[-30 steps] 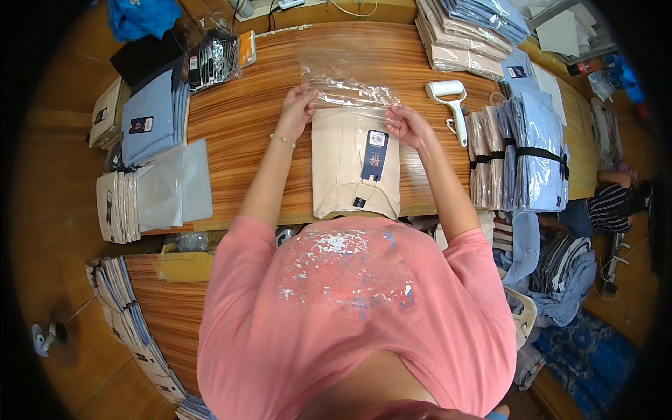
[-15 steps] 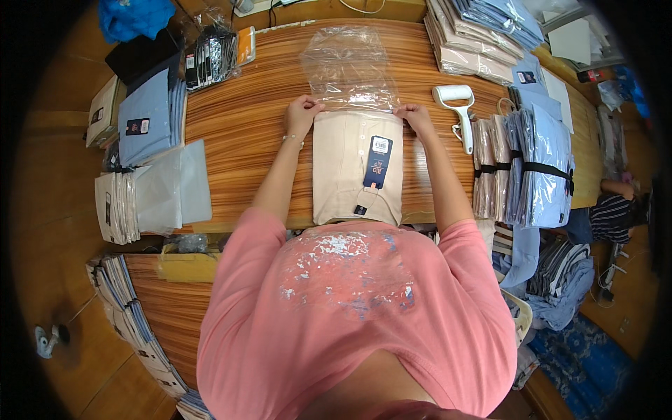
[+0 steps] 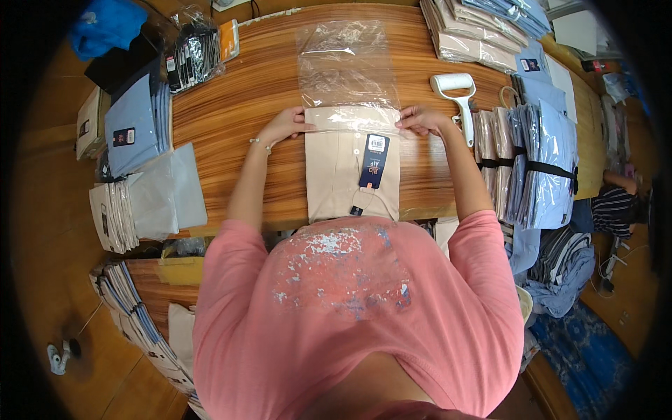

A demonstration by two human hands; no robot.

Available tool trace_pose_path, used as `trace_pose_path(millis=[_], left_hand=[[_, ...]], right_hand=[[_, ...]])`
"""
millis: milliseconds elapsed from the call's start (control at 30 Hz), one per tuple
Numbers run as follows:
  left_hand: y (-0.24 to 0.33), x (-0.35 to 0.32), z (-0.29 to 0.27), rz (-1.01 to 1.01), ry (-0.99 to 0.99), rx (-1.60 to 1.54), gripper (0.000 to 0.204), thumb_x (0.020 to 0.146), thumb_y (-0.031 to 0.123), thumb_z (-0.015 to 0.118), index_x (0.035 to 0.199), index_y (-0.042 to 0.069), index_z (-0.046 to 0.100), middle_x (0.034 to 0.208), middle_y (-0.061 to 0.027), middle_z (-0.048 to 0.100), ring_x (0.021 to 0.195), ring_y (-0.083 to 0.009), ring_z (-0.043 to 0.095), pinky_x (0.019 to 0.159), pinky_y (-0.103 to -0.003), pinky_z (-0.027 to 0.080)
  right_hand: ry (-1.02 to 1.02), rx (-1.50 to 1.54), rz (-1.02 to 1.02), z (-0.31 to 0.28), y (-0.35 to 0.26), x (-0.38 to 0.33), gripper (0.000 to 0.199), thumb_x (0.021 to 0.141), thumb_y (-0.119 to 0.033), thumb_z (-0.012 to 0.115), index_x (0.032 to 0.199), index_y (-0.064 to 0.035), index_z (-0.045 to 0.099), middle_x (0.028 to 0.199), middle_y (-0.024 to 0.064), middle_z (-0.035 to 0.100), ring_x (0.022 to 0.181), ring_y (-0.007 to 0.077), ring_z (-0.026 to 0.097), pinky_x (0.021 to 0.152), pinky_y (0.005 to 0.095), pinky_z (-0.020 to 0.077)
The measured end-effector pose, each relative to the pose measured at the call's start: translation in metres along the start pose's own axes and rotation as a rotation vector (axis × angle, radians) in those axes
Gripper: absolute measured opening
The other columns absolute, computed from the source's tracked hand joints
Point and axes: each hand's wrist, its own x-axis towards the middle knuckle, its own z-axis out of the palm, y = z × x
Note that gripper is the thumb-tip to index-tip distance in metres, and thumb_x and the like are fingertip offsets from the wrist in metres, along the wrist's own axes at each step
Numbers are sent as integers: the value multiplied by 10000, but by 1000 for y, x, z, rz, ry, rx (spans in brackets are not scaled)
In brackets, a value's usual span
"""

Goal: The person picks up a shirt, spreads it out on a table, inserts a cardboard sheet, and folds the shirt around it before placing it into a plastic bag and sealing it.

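Note:
A folded beige shirt [image 3: 329, 171] lies flat on the striped wooden table in front of me. On it rests a dark blue hang tag [image 3: 374, 162], with a small black tag [image 3: 356, 210] on a string below. A clear plastic bag [image 3: 346, 59] stretches beyond the shirt, its near part drawn over the shirt's far end. My left hand [image 3: 285, 124] pinches the bag's edge at the left side of the shirt. At the right side, my right hand [image 3: 422, 120] pinches the same edge between thumb and fingers.
A white lint roller [image 3: 458, 101] lies to the right. Beside it stand banded stacks of bagged shirts [image 3: 549, 164], with more bagged shirts [image 3: 472, 42] behind. Blue shirts [image 3: 136, 133] and clear bags [image 3: 157, 199] line the left edge. A person in stripes [image 3: 611, 206] is at far right.
Both hands have come nearer to me, drawing the bag's edge down over the far end of the shirt. The view has shifted slightly.

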Motion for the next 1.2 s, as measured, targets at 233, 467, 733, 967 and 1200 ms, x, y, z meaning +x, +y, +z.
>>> trace_pose_path(millis=[233, 467, 733, 967, 1200], left_hand=[[-32, -37, 21, -54, -72, 70, 393, 765, 92, 707, 1127, 36, 564, 853, 18, 659, 642, 2, 508, 465, -167, 322], [-46, -78, 54, -114, 7, 17, 358, 755, 90, 716, 1083, 34, 583, 823, 11, 653, 594, -16, 492, 459, -167, 344], [-75, -124, 78, -250, -19, -105, 302, 768, 100, 702, 1044, 19, 609, 873, -32, 676, 593, -30, 519, 460, -178, 376], [-80, -128, 80, -143, 59, -86, 208, 822, 126, 651, 965, -23, 629, 757, -24, 647, 518, -49, 503, 456, -184, 397], [-94, -135, 82, -214, -12, -102, 252, 843, 86, 615, 1057, -38, 565, 775, -39, 647, 582, -67, 536, 514, -187, 412]], right_hand=[[-57, 69, -93, 37, 52, -15, 139, 777, -116, 704, 702, -74, 595, 502, -58, 430, 399, 31, 310, 365, 207, 186], [107, 95, -130, 77, 80, -41, 112, 749, -136, 735, 756, -61, 652, 554, -58, 503, 394, 20, 307, 356, 206, 189], [178, 145, -104, 134, 124, -78, 132, 766, -160, 725, 761, -43, 666, 624, -24, 578, 513, 41, 450, 452, 202, 334], [141, 247, -3, 142, 131, -83, 138, 785, -165, 708, 775, -40, 650, 627, -27, 570, 539, 43, 464, 485, 207, 359], [239, 166, -36, 149, 150, -68, 115, 787, -178, 686, 804, -67, 662, 618, -19, 574, 542, 65, 480, 511, 220, 393]])
